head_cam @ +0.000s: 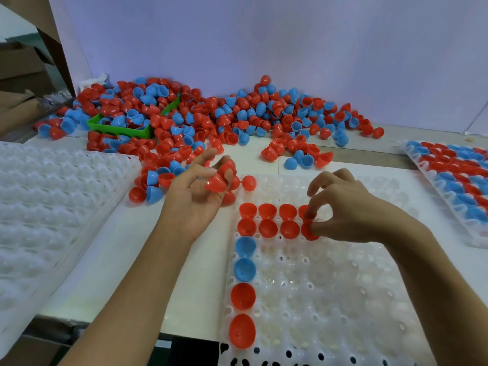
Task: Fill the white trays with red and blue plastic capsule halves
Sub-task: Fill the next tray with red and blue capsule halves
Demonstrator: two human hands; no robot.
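The white tray point(330, 299) in front of me holds two short rows of red capsule halves point(268, 228) near its far left corner, four to a row, the fourth of each partly hidden by my fingers. Down the left column below them sit two blue capsule halves point(245, 269), then two more red ones; all lie open side up. The other pockets of this tray show only white plastic and holes.

A second white tray point(47, 207) lies at my left with nothing in its pockets. At the far right a third tray point(456, 186) is packed with red and blue halves in bands. Behind everything, a green bin point(124, 129) is heaped and half buried in a loose pile of red and blue halves point(237, 114) that spreads across the white table point(132, 260) up to the wall.

I can read no label or writing anywhere.

My left hand point(195, 196) is raised palm up beside the tray's far left corner, its fingers curled around a small clutch of red halves point(220, 178). My right hand point(348, 207) reaches over the red rows; thumb and forefinger point(313, 207) pinch a red half point(309, 231) at the fourth pocket of the nearer row, the other fingers arched loosely above it.
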